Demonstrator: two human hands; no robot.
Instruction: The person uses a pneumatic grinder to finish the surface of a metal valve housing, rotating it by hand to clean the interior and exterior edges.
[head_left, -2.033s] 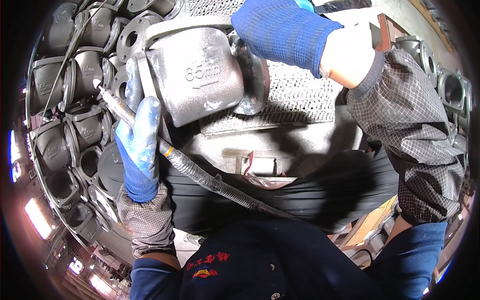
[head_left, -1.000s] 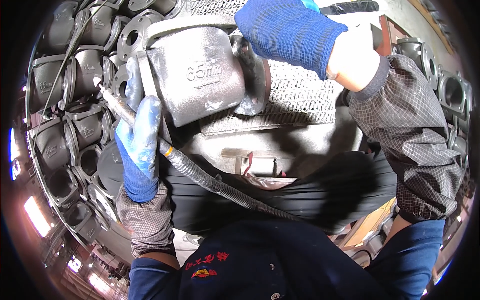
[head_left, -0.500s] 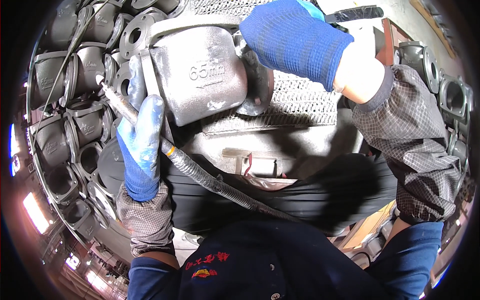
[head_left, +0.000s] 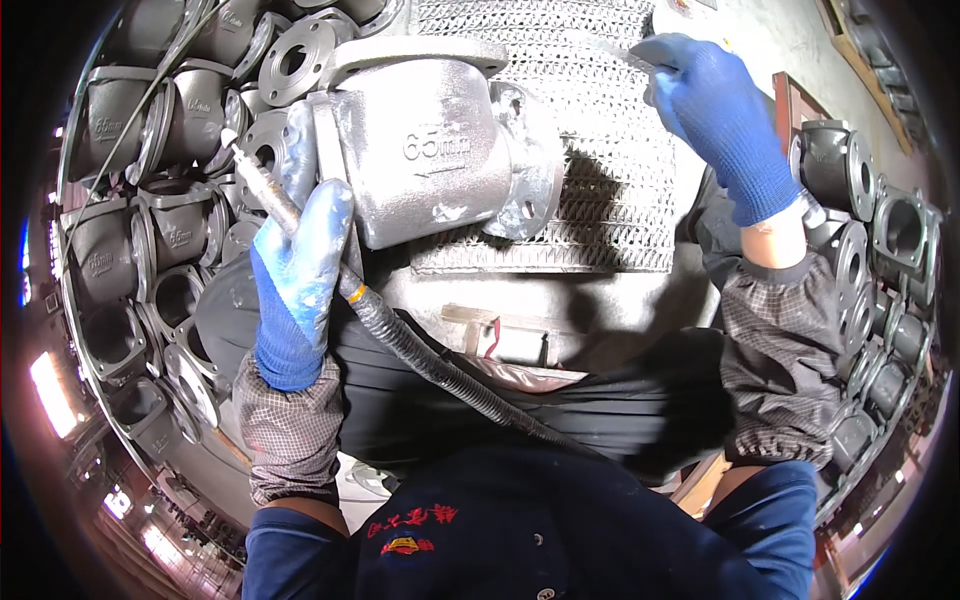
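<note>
A grey cast-iron valve body (head_left: 425, 150) with round flanges lies on its side on a perforated metal mat (head_left: 610, 215). My left hand (head_left: 305, 245), in a blue glove with a pale coated palm, is closed around a slim grinder-like tool (head_left: 267, 190) with a pale pointed tip. Its fingers also rest against the valve body's left flange. From the tool a ribbed dark hose (head_left: 420, 355) runs across my lap. My right hand (head_left: 715, 120), gloved in blue, is off the valve body, over the mat's right edge. Its fingers are bent together; what they hold cannot be made out.
Many similar castings (head_left: 180, 230) are stacked closely along the left. More castings (head_left: 905, 230) stand at the right, near a reddish-brown edge piece (head_left: 795, 105). A small frame with a red strip (head_left: 492, 338) sits below the mat, between my knees.
My right hand has left the valve body's right end and moved right, uncovering the flange there. My left hand keeps its hold on the tool. The whole view has shifted slightly.
</note>
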